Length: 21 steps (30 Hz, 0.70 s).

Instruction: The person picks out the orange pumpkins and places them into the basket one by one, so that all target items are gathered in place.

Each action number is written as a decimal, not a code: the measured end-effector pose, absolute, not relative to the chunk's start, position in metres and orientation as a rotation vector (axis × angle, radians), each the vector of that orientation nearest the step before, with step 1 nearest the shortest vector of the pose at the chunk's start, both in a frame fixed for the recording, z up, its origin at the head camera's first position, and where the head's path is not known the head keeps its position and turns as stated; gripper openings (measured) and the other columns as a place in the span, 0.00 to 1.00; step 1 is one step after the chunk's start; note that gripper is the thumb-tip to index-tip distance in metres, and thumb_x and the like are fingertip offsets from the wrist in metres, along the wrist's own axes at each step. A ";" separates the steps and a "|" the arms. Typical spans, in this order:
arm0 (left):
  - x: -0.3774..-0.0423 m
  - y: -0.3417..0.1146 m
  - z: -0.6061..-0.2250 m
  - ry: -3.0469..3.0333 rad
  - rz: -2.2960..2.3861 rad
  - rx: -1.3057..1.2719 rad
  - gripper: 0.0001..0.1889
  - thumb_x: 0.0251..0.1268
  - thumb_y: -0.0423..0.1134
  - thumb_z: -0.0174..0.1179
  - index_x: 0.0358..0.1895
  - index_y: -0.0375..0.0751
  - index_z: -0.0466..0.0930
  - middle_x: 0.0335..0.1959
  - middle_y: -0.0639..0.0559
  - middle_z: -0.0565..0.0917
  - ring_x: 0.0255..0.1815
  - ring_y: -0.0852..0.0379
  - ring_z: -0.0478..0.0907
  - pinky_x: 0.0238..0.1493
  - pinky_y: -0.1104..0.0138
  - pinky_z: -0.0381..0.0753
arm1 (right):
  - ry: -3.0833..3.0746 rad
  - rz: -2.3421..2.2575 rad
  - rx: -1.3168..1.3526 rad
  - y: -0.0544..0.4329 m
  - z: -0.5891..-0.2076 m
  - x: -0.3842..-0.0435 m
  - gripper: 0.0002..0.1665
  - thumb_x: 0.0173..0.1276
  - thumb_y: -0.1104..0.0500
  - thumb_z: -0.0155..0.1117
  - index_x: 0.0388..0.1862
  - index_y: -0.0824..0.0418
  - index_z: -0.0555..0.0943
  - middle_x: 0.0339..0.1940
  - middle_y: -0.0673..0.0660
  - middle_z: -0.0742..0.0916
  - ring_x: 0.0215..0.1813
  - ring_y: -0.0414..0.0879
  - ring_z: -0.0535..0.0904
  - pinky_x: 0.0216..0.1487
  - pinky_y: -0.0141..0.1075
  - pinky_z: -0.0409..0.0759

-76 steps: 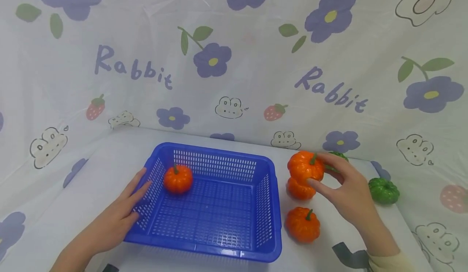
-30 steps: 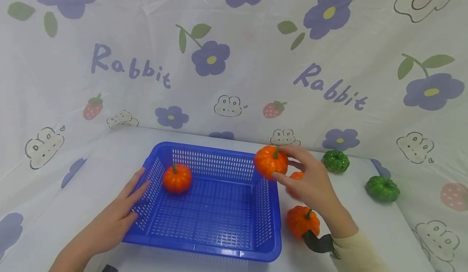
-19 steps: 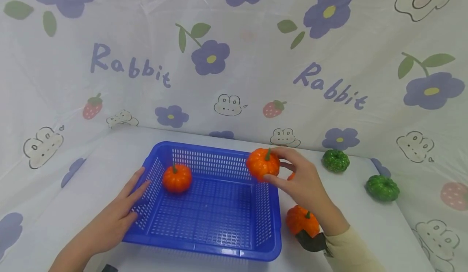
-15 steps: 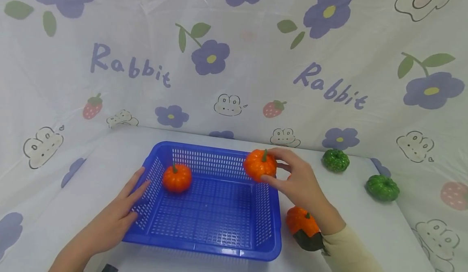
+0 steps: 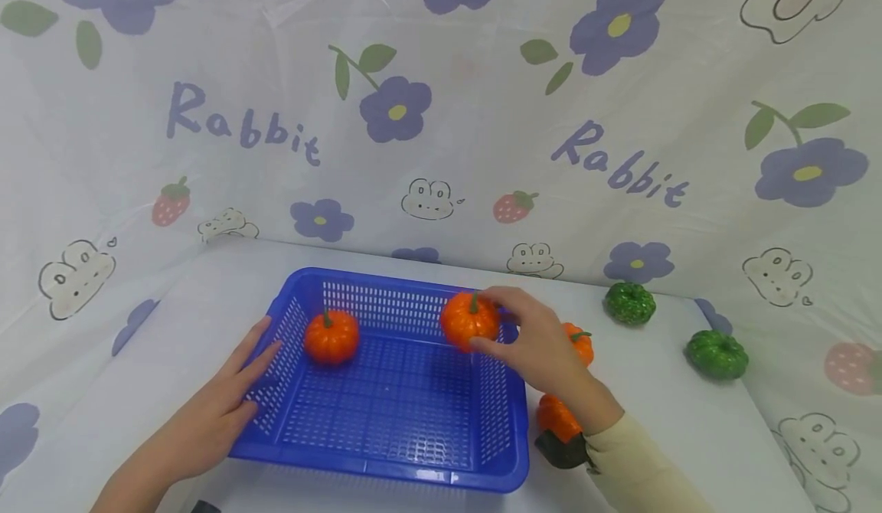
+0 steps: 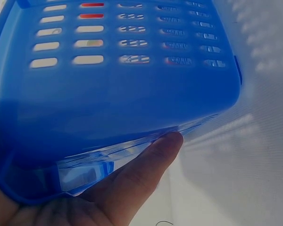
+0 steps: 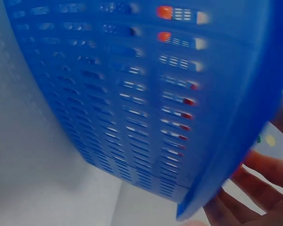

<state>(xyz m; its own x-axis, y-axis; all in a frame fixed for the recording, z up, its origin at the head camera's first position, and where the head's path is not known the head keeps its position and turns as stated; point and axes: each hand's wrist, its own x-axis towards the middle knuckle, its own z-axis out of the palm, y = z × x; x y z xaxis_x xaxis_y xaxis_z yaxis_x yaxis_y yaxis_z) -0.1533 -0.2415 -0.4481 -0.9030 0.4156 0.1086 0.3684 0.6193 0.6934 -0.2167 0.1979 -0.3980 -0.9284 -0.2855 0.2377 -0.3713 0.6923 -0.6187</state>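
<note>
Fingers of the right hand (image 5: 537,342) pinch an orange pumpkin (image 5: 465,323), now shifted from outside the blue basket (image 5: 386,406) to above its 2-o'clock interior; rim clearance appears achieved. Left hand (image 5: 212,412), fingers extended, rests against its 9-o'clock side.

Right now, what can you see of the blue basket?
The basket is blue, rectangular and open-topped, and looks like plastic. Slots pierce its walls, small holes its floor, and a smooth rim runs around the top. It stands upright on the table. A pumpkin sits inside near the left wall. The left hand touches the basket's left side; the right hand holds a second pumpkin over the basket's right part.
</note>
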 end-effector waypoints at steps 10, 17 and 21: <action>-0.153 -0.241 -0.447 2.771 1.150 0.669 0.37 0.76 0.24 0.53 0.86 0.33 0.56 0.92 0.44 0.37 0.87 0.29 0.44 0.73 0.78 0.40 | -2.825 0.964 0.551 0.189 -0.410 -0.222 0.37 0.64 0.51 0.85 0.71 0.52 0.82 0.70 0.54 0.84 0.67 0.54 0.82 0.64 0.54 0.85; -0.154 -0.243 -0.449 2.764 1.180 0.701 0.37 0.76 0.24 0.53 0.86 0.32 0.56 0.92 0.44 0.38 0.87 0.27 0.44 0.69 0.86 0.39 | -2.901 0.813 0.554 0.181 -0.414 -0.223 0.38 0.64 0.48 0.85 0.72 0.53 0.82 0.71 0.53 0.83 0.69 0.54 0.82 0.66 0.56 0.84; -0.154 -0.244 -0.449 2.765 1.176 0.699 0.37 0.76 0.24 0.52 0.87 0.33 0.56 0.92 0.46 0.37 0.87 0.28 0.43 0.69 0.84 0.39 | -2.931 0.694 0.561 0.178 -0.416 -0.225 0.38 0.63 0.45 0.85 0.71 0.52 0.83 0.70 0.53 0.84 0.67 0.55 0.83 0.64 0.56 0.84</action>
